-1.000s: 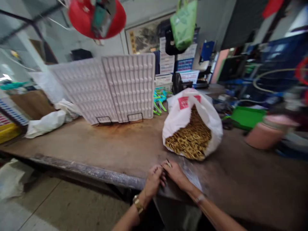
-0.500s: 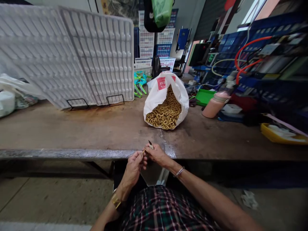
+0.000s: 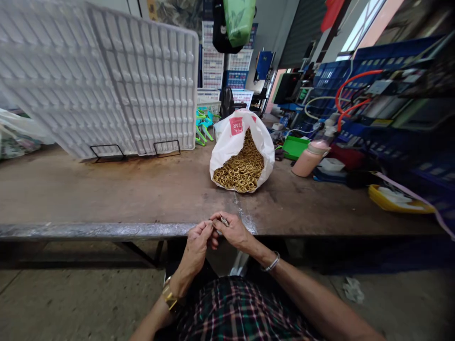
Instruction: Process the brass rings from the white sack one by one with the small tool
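My left hand [image 3: 197, 241] and my right hand [image 3: 235, 233] meet fingertip to fingertip just over the front edge of the workbench [image 3: 149, 194]. A small pointed tool [image 3: 224, 221] with a dark tip and pale body lies in my right hand, its kind unclear. My left thumb and forefinger are pinched together against the right fingertips. What they hold is mostly covered; half a second ago a tiny brass-coloured piece showed there. Beyond my hands, a white plastic bag [image 3: 222, 149] lies with its mouth towards me, full of brass rings [image 3: 243, 173].
Ribbed clear plastic trays [image 3: 156, 85] lean on wire stands at left. To the right are a pink bottle [image 3: 311, 158], a green bin [image 3: 294, 148] and a yellow tray [image 3: 398, 201]. Stacked crates [image 3: 213, 61] stand behind, with a green bag [image 3: 240, 21] hanging before them.
The tool in my right hand has tilted down, its dark tip now lower and close to the fingers. The brass-coloured piece is no longer visible. The view has turned slightly right.
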